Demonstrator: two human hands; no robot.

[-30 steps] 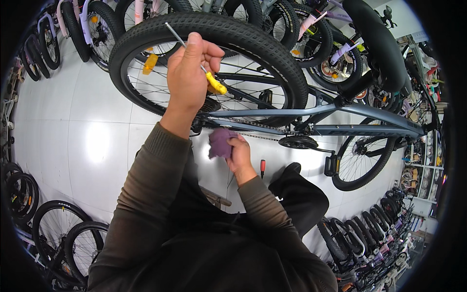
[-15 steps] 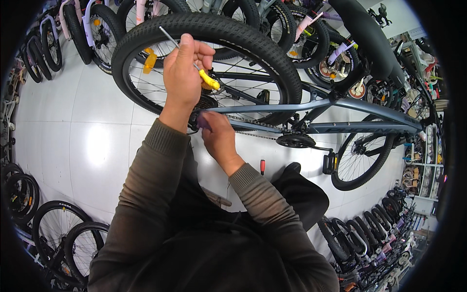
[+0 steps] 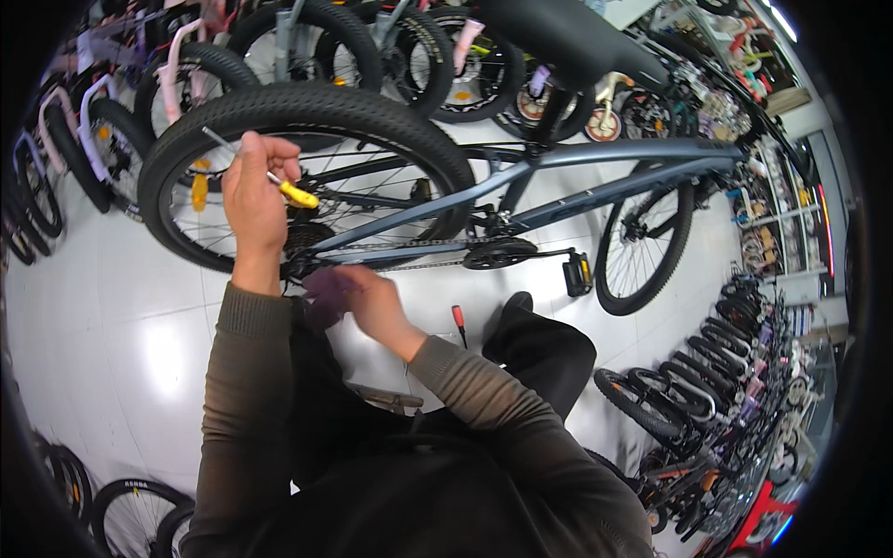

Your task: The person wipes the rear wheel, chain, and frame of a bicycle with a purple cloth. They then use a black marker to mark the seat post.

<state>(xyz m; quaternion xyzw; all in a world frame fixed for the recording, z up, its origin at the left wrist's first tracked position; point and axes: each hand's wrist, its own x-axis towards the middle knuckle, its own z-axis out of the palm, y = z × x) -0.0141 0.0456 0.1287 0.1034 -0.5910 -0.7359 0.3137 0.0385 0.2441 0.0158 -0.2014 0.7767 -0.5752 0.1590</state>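
- The left hand (image 3: 256, 200) grasps a yellow-handled tool (image 3: 299, 195) with a slim metal shaft, its handle jutting right of the fingers.
- The right hand (image 3: 379, 307), slightly blurred, grips a crumpled purple cloth (image 3: 326, 299), which sits left of its knuckles and below the left hand.
- A blue-grey bicycle frame (image 3: 581, 206) stretches rightward beyond both grips.
- A red-handled tool (image 3: 458, 316) lies on the floor, right of the cloth-holding grip.

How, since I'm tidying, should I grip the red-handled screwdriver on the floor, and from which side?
Probably by its thick red handle, from the left, where the right hand is: the shaft is thin, and a shoe stands to the right.
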